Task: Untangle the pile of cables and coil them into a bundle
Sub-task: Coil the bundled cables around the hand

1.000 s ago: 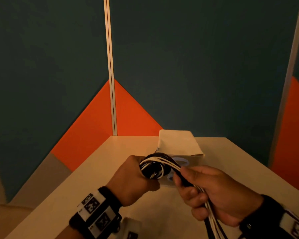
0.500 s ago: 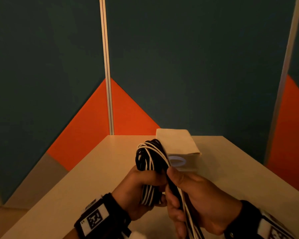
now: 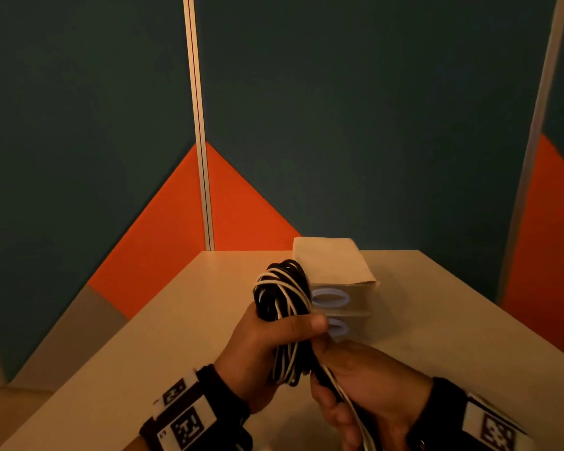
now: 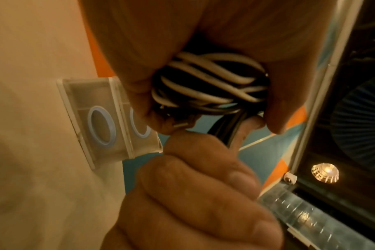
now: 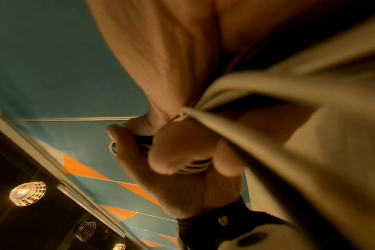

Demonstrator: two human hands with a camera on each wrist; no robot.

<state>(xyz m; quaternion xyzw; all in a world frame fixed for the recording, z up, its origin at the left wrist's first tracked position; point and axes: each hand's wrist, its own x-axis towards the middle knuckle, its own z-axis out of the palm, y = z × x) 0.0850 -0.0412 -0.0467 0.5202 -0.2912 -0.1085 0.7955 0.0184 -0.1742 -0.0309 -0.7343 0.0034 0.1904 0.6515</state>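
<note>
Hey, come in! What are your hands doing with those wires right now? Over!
Left hand grips the black-and-white cable coil, upright. Right hand grips the loose strands below. Small box sits behind, not blocking.

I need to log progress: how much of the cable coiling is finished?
Mostly done: the black and white cables form a coil gripped in the left hand. In hand: the right hand holds the loose strands trailing from it. Left: winding on that tail, whose length runs out of view.

No legible txt; wristbands [image 3: 189,418] show only coded squares.
</note>
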